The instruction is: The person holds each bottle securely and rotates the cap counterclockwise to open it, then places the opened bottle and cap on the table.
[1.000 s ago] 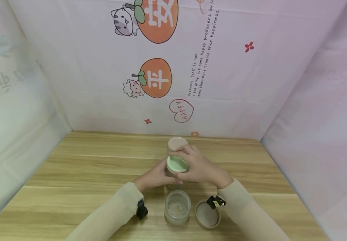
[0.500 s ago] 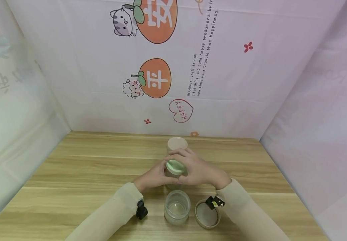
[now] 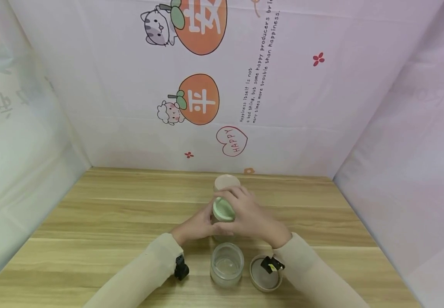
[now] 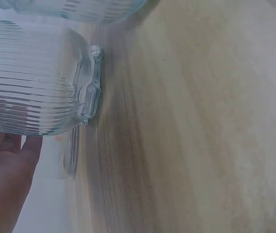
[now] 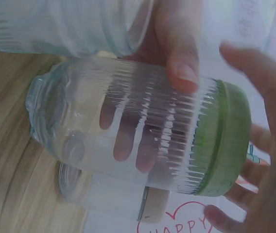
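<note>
A ribbed clear glass jar [image 5: 87, 116] with a green lid [image 5: 230, 138] stands upright on the table. My left hand [image 3: 196, 224] grips the jar's side, its fingers showing through the glass in the right wrist view. Spread around the green lid is my right hand [image 3: 254, 216]; the right wrist view shows its thumb apart from the rim and its fingers loosely curved on the far side. Nearer my body sits a lidless glass jar [image 3: 226, 266], with a round beige lid [image 3: 263, 278] to its right, inner side up and partly covered by the right wrist camera.
Behind the green-lidded jar stands another jar with a pale pink lid [image 3: 226, 182], partly hidden by my right hand. The wood-grain table [image 3: 129, 214] is bounded by a printed white cloth [image 3: 291, 141] at the back and cloth at both sides.
My right hand has shifted and turned about the green lid, uncovering and covering different parts of it. The left hand and the jars have stayed in place.
</note>
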The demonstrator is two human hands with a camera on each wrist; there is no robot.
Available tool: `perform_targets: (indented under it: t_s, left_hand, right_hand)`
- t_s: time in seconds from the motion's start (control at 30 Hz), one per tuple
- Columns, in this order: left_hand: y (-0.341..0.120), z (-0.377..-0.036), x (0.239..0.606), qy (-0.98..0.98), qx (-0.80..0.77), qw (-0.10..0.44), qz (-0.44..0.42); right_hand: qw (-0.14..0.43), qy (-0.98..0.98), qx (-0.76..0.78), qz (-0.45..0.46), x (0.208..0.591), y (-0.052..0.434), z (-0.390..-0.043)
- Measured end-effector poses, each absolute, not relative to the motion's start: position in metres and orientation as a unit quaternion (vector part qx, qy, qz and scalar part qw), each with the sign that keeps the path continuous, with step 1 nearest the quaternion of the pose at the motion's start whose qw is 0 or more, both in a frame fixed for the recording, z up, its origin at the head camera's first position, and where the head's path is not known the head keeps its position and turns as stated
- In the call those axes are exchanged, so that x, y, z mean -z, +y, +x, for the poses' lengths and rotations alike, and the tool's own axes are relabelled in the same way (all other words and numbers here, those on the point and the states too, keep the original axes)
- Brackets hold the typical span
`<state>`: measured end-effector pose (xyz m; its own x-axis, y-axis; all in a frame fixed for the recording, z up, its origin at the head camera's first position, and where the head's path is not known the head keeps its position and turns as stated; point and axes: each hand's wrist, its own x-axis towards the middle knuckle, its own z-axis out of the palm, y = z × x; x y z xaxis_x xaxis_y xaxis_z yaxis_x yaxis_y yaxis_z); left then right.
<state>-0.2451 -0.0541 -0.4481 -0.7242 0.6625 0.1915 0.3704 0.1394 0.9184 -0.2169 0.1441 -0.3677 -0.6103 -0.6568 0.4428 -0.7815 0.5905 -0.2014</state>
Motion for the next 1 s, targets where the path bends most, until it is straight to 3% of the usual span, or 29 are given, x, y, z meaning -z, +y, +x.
perform_targets:
  t_s: [0.53,1.0]
  left_hand:
    - [-0.0492,-0.2455,0.4465,0.714,-0.592,0.138,0.348]
    - [-0.0499,-0.2465,0.4474,0.711,-0.59,0.14,0.356]
  right_hand:
    - [0.241,-0.916,-0.102,0.304,0.3678,0.1395,-0.2105]
    - [0.191,-0.927,-0.119,0.301,0.3659,0.1428,-0.2077]
